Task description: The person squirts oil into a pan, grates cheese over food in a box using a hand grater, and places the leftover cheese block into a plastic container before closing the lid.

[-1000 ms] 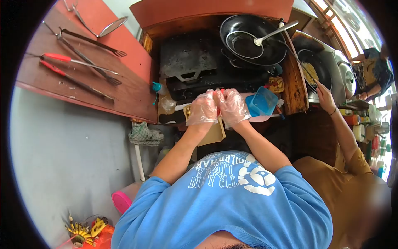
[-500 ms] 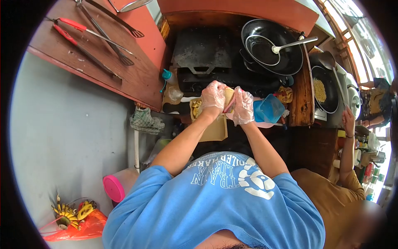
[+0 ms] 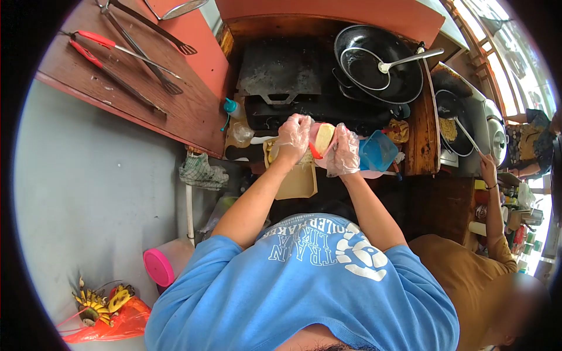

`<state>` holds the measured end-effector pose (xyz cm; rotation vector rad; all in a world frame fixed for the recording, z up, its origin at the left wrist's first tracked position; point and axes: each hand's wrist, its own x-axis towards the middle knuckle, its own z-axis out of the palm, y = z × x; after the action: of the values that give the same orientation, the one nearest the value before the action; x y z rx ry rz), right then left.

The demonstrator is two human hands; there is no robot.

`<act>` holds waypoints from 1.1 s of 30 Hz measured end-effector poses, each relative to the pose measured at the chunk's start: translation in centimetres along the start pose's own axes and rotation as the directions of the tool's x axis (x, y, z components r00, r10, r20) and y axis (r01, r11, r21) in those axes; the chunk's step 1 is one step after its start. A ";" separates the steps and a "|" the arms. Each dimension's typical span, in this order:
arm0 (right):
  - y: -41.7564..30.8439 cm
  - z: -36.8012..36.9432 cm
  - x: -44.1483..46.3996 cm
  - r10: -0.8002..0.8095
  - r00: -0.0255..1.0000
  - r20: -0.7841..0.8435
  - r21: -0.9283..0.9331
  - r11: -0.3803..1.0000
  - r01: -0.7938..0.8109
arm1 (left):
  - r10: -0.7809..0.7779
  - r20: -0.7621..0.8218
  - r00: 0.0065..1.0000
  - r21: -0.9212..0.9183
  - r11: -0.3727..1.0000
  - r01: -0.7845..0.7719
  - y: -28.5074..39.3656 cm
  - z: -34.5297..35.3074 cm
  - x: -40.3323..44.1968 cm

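My left hand (image 3: 293, 138) and my right hand (image 3: 345, 153) wear clear plastic gloves. Between them is a pale yellow block (image 3: 324, 138) in a red and pink wrapper (image 3: 316, 153); my fingers are closed on the wrapper from either side. Just below the hands lies an open cardboard box (image 3: 297, 182), with yellowish food pieces visible at its left edge. Close to my right hand stands a blue plastic container (image 3: 377, 151). A bottle with a teal cap (image 3: 231, 106) is up and left of my left hand.
Behind the hands are a black griddle (image 3: 280, 73) and a large wok (image 3: 379, 65) with a ladle. Tongs (image 3: 117, 70) lie on the wooden shelf at left. At right, a co-worker's hand (image 3: 487, 169) holds a utensil in a pan (image 3: 453, 123) of noodle-like food.
The hands have moved apart, and more of the pale block shows between them. The co-worker's utensil was raised half a second ago and now reaches into the pan.
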<state>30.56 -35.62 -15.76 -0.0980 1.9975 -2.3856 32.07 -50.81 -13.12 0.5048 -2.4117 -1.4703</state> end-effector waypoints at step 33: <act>-1.3 -3.4 0.5 0.172 0.913 0.370 -0.140 0.982 -0.128 | 0.509 0.727 0.461 0.008 0.665 -0.747 1.3 -4.0 3.3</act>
<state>29.85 -32.06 -15.02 -0.3664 1.8764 -1.9745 30.47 -54.84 -9.97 -1.0401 -2.8612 -0.9562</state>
